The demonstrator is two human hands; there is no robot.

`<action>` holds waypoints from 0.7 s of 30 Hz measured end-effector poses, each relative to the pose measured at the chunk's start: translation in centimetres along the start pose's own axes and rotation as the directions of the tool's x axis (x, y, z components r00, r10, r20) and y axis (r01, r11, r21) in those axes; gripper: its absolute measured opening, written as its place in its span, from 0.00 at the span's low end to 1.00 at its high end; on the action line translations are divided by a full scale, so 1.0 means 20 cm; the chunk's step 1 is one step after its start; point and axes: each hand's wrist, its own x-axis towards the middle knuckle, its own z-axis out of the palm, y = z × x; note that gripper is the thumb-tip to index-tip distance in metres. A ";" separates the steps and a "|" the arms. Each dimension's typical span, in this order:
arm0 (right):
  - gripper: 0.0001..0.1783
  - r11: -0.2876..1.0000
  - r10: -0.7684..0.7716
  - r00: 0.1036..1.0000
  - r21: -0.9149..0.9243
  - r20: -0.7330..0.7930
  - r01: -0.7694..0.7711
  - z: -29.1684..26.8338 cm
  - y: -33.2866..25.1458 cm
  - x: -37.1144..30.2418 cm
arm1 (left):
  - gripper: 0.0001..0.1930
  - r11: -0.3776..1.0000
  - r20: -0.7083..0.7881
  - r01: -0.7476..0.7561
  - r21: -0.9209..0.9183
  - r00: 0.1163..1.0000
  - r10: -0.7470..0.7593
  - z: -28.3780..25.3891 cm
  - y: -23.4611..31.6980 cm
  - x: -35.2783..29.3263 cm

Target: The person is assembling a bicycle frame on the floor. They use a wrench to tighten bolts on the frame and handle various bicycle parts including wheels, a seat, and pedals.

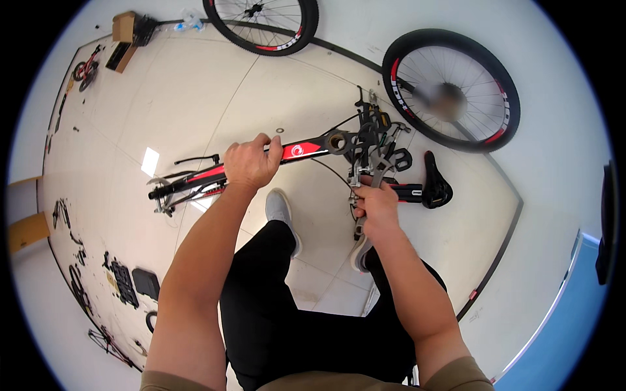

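Observation:
A black and red bicycle frame stretches across the middle of the view, its wheels off. My left hand is closed around its red and black tube. In my right hand is a large grey metal wrench, its jaw end pointing away from me beside the frame. The round opening of the frame's bottom bracket shell shows just left of the wrench. Pedals and several other parts crowd around that end, partly hiding one another. A black saddle sits to the right of my right hand.
Two bicycle wheels lean against the white wall at the far side. An opened cardboard box stands far left. A black tool case lies on the tiled floor at lower left, with scattered bike parts. A small ring lies beyond the frame.

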 end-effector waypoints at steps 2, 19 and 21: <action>0.16 0.997 -0.046 0.999 -0.061 0.009 0.046 -0.04 -0.02 0.00 | 0.21 1.000 -0.010 0.005 -0.006 1.000 -0.005 0.00 0.00 0.00; 0.08 0.930 -0.366 0.929 -0.033 -0.044 0.365 -0.01 0.03 0.30 | 0.21 0.999 0.032 0.038 -0.003 0.999 -0.038 0.00 0.01 0.00; 0.08 0.921 -0.389 0.921 -0.013 -0.018 0.389 0.00 0.05 0.35 | 0.21 0.999 0.032 0.040 0.006 0.999 -0.040 0.00 0.00 0.00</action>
